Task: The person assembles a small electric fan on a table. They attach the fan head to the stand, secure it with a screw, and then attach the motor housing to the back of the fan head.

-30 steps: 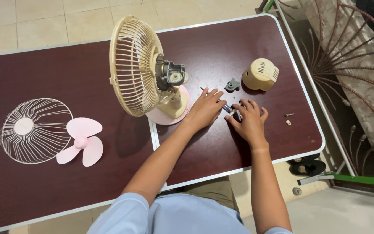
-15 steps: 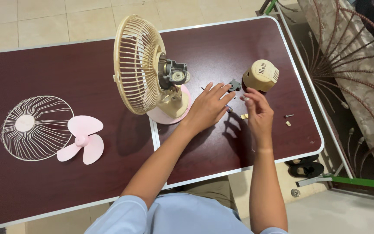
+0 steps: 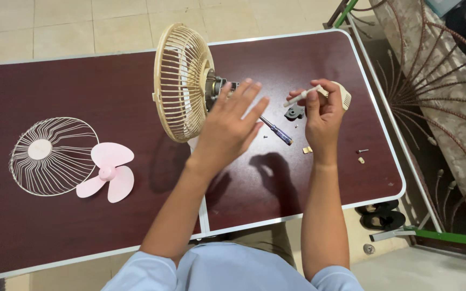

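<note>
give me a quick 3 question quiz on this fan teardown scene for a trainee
1. True or false: the right hand holds a small cream rod.
2. What lies on the table just right of the wire guard? A) pink blade B) screwdriver C) motor cover
3. Is the left hand gripping anything?

Key:
1. True.
2. A, the pink blade.
3. No; it is open, fingers spread, raised in front of the fan, with the screwdriver lying on the table beside it.

dark maroon folding table [image 3: 82, 226] with pale edging on beige tiled floor [image 3: 82, 21]; ornate metal grille [image 3: 432, 81] at right, green frame bar [image 3: 449, 237] below.
</note>
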